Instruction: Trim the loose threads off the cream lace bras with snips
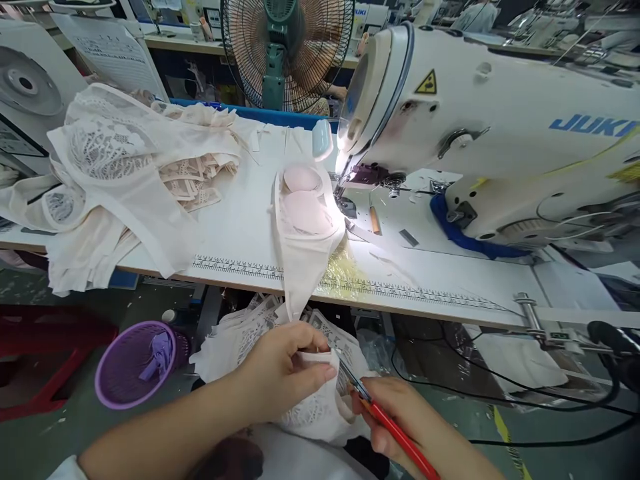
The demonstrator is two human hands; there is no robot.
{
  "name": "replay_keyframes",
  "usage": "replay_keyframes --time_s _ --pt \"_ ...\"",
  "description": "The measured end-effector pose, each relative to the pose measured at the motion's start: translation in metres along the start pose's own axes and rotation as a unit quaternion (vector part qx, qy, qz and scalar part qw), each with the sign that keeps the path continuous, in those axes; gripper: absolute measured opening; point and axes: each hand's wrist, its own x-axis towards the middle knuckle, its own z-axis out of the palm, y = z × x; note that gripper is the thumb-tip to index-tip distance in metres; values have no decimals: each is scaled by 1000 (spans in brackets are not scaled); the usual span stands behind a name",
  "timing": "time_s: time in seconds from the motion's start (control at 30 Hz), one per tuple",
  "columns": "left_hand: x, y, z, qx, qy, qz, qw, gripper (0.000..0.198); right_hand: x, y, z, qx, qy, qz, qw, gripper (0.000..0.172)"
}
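Observation:
My left hand (pixel 280 370) pinches a piece of white lace garment (pixel 320 407) below the table's front edge. My right hand (pixel 405 417) grips red-handled thread snips (pixel 395 430), their blades touching the fabric just right of my left fingers. The cloth runs up over the table edge to a pale pink bra (pixel 305 207) with two padded cups, which lies by the needle of the white sewing machine (pixel 480 127).
A heap of cream lace pieces (pixel 125 173) covers the table's left side. A purple basket (pixel 135 363) stands on the floor at left beside a red stool (pixel 35 360). A fan (pixel 287 50) is behind the table. Black cables (pixel 500 387) hang at right.

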Motion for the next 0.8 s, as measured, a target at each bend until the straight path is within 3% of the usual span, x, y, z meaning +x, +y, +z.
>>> replay_keyframes --time_s 0.23,0.8 --pt "2 4 6 -106 -8 -103 989 21 2 -9 -5 -17 7 -2 1000 64" --pt "8 -5 8 -125 -16 -167 978 22 -1 -14 -5 -26 12 27 999 66"
